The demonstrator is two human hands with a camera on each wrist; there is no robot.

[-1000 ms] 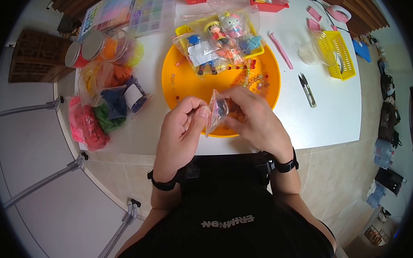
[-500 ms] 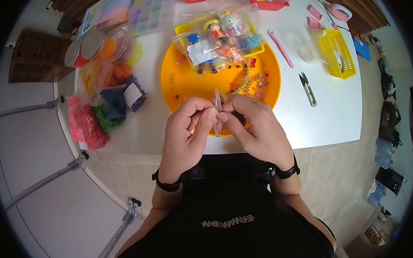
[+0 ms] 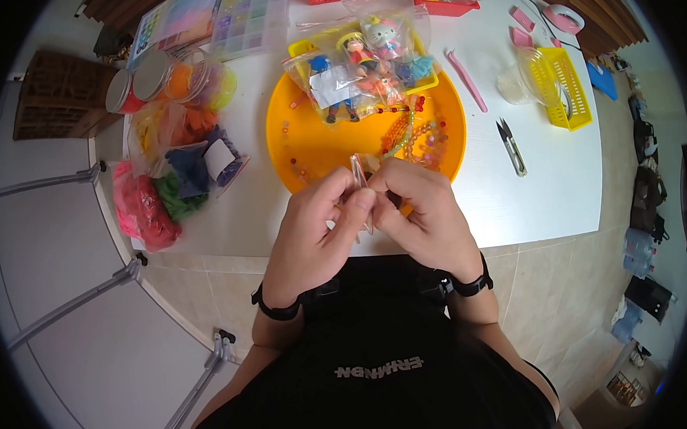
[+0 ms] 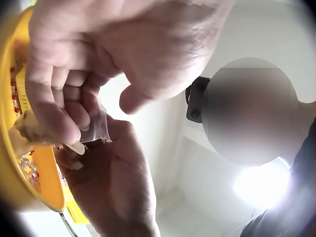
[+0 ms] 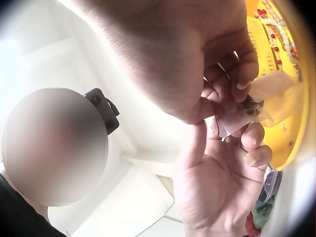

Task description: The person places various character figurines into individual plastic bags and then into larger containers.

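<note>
A small clear zip bag (image 3: 358, 170) is pinched between both hands above the near part of the round orange tray (image 3: 289, 113). My left hand (image 3: 313, 231) holds one side with thumb and fingers; my right hand (image 3: 426, 215) grips the other side, thumbs close together at its edge. In the right wrist view, the zip bag (image 5: 228, 122) shows a red strip along its edge and something dark inside. The left wrist view has the crumpled plastic between the fingertips. Strung beads (image 3: 409, 139) lie in the tray's right part, partly behind the bag and hands.
Bagged toy figures (image 3: 360, 56) rest on a yellow basket at the tray's far side. Thread snips (image 3: 511, 147), a pink tool (image 3: 468, 82) and another yellow basket (image 3: 572, 89) lie to the right. Bags of coloured material (image 3: 147, 204) and lidded jars (image 3: 151, 77) stand left.
The bag has turned from showing its flat side to nearly edge-on. My right hand's fingers have shifted to its edge, and both hands have drawn together and slightly closer to the body.
</note>
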